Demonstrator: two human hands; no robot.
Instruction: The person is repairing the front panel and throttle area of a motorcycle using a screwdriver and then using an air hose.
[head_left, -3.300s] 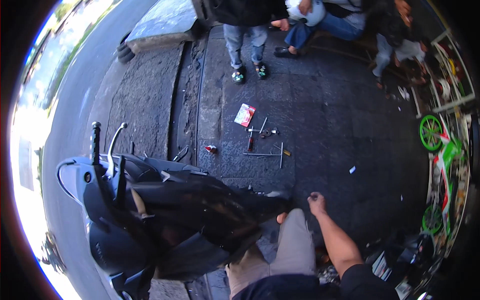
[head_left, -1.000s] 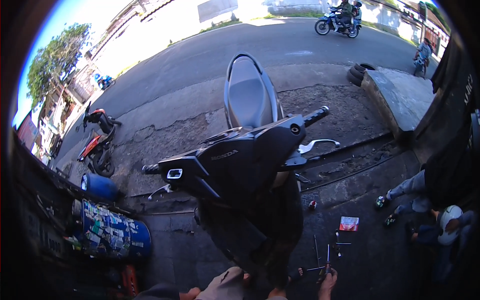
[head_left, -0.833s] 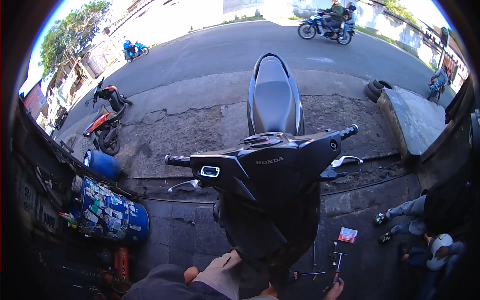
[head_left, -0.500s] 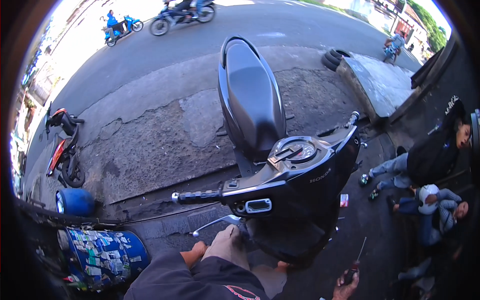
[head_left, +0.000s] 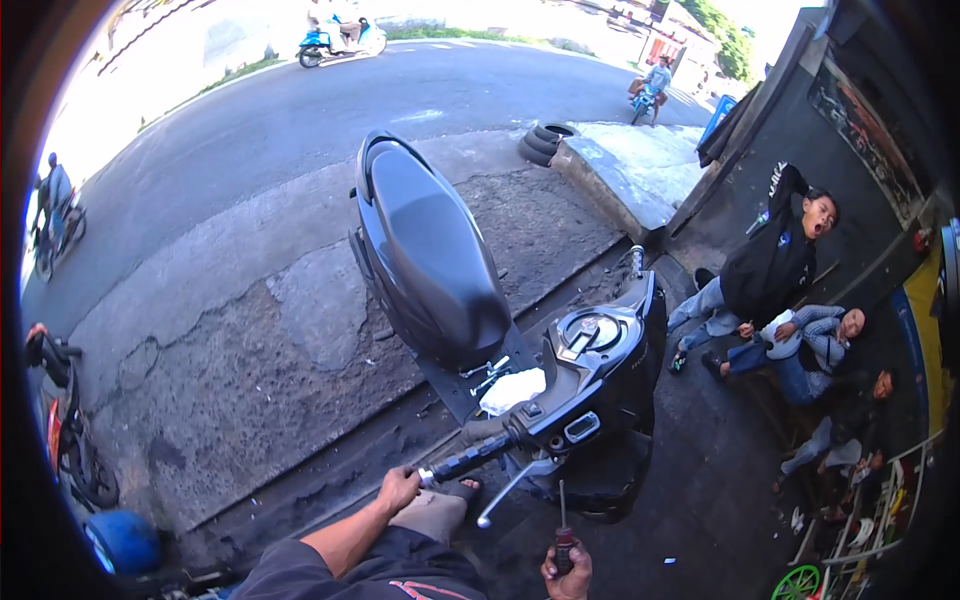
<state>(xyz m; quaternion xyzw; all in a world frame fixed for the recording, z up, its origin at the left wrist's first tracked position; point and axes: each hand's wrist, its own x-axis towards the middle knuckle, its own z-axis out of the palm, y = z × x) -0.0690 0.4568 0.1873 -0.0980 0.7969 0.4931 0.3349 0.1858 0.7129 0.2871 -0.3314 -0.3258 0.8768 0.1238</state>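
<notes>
A black motor scooter (head_left: 430, 250) stands before me, its handlebar turned toward me. My left hand (head_left: 399, 489), fingers curled, is at the outer end of the near handlebar grip (head_left: 470, 461); whether it grasps that end I cannot tell. A silver brake lever (head_left: 512, 491) sticks out below the grip. In my right hand (head_left: 568, 578) is a screwdriver (head_left: 564, 540) with a dark red handle, its shaft pointing up, close to the lever and apart from the scooter. Between seat and handlebar, a white cloth or bag (head_left: 512, 391) lies beside metal tools (head_left: 486, 371).
Several people sit along the right wall, one in a black top (head_left: 765, 270). Stacked tyres (head_left: 545, 144) stand by a concrete slab (head_left: 625, 170). A blue drum (head_left: 125, 541) and a red-black motorbike (head_left: 72, 440) are at left. Riders pass on the road (head_left: 300, 130).
The view has swung to the right. My left hand has come up from my knee to the grip's end. My right hand has brought the screwdriver leftward, nearer the brake lever.
</notes>
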